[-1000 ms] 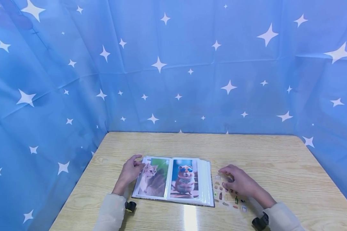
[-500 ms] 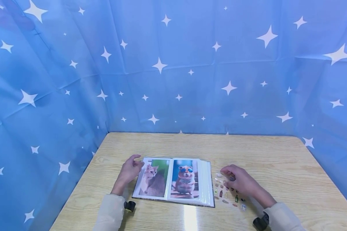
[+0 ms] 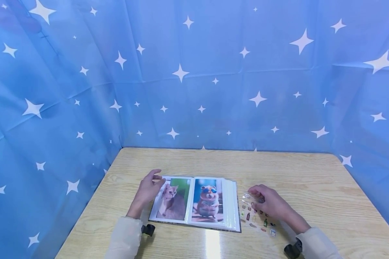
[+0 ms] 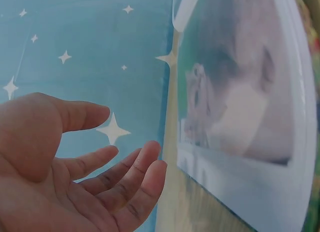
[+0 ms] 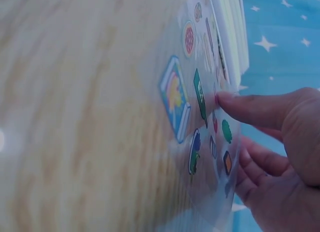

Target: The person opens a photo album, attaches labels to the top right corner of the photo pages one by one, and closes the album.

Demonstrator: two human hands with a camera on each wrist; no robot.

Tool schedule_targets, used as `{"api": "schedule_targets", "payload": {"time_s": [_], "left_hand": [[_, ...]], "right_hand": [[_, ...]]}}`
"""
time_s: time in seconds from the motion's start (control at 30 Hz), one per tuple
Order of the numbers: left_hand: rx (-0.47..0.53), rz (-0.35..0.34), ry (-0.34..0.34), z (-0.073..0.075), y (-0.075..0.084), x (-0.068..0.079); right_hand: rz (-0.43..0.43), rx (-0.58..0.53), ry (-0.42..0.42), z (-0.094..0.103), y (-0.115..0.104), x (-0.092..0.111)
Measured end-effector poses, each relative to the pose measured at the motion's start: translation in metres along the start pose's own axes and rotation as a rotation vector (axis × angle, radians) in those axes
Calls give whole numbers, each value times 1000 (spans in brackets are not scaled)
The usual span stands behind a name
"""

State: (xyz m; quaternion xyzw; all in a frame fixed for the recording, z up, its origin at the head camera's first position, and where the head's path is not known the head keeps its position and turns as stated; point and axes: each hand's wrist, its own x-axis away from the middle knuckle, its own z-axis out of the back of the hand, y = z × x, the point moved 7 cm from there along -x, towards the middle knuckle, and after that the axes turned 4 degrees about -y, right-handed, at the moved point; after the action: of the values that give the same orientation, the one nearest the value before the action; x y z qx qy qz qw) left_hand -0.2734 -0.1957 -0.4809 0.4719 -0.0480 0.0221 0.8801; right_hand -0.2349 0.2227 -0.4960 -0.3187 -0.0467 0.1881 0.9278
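A photo album (image 3: 228, 205) lies spread on the table, showing a cat photo (image 3: 173, 201) on its left page and a photo of a hamster in sunglasses (image 3: 208, 201) on its right. My left hand (image 3: 150, 187) is at the album's upper left corner; the left wrist view shows its fingers loosely bent and holding nothing. To the right of the album is a clear sticker sheet (image 3: 253, 219) printed with small bottles and food pictures. Over its upper part is my right hand (image 3: 269, 201). In the right wrist view, the thumb (image 5: 240, 107) touches the sheet and the fingers reach its far edge.
The wooden table (image 3: 220, 163) reaches back to a blue curtain (image 3: 214, 90) with white stars, which also hangs along both sides. Light reflects brightly off the tabletop in front of the album. Each wrist carries a small black camera (image 3: 148, 229) by its pale sleeve.
My left hand has risen a little and shifted right, over the album's corner. The right hand stays nearly in place, while the sticker sheet has slid very slightly under it.
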Motion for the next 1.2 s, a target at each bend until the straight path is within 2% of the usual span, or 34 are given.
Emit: {"api": "schedule_targets", "payload": {"time_s": [0.27, 0.37, 0.5, 0.77, 1.0, 1.2], "left_hand": [[19, -63, -9, -9, 19, 4], [35, -78, -35, -16, 26, 6], [67, -98, -95, -31, 34, 8], [11, -190, -148, -61, 53, 10], [62, -228, -220, -84, 67, 14], [51, -249, -261, -102, 81, 20]], "right_hand": [[7, 7, -1, 1, 3, 1], [22, 13, 10, 2, 2, 2], [35, 19, 22, 3, 2, 1], [20, -18, 17, 3, 2, -1], [42, -84, 52, 8, -1, 0], [42, -103, 67, 13, -5, -2]]}}
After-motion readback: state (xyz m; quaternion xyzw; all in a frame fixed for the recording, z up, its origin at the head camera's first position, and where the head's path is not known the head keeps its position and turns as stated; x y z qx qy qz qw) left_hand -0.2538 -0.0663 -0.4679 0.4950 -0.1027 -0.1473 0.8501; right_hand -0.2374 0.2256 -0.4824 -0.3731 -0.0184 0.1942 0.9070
